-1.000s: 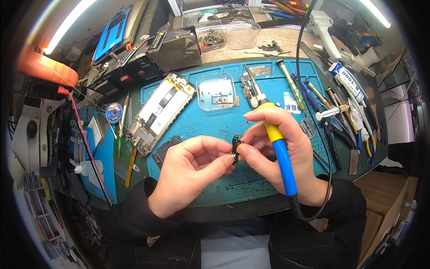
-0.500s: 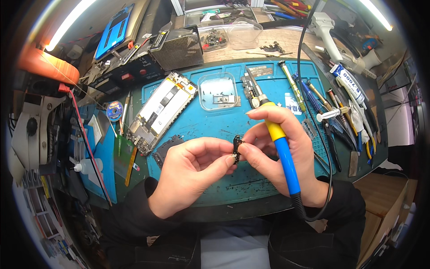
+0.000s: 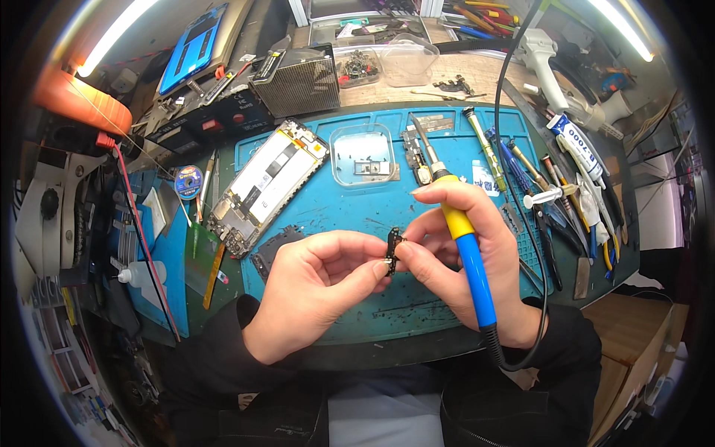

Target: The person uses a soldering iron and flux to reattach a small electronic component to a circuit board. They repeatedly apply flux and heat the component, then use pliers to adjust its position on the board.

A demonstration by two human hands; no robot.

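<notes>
Over the blue work mat, a small black phone part stands on edge between my two hands. My left hand pinches its left side with thumb and fingertips. At its right side, the thumb and a finger of my right hand touch the same part. That hand also carries a blue-and-yellow soldering iron, lying across the palm with its tip directed up and away. Beyond my left hand lies an opened phone with its battery showing. A dark flat phone piece is partly covered by my left hand.
A clear plastic box with tiny parts sits mid-mat. Tweezers, pliers and screwdrivers crowd the right, beside a glue tube. The iron's black cable runs up past them. A solder spool and dropper bottle are left.
The view has shifted slightly. Both hands keep the same grip on the small black part, which has turned very little. The soldering iron stays in my right hand.
</notes>
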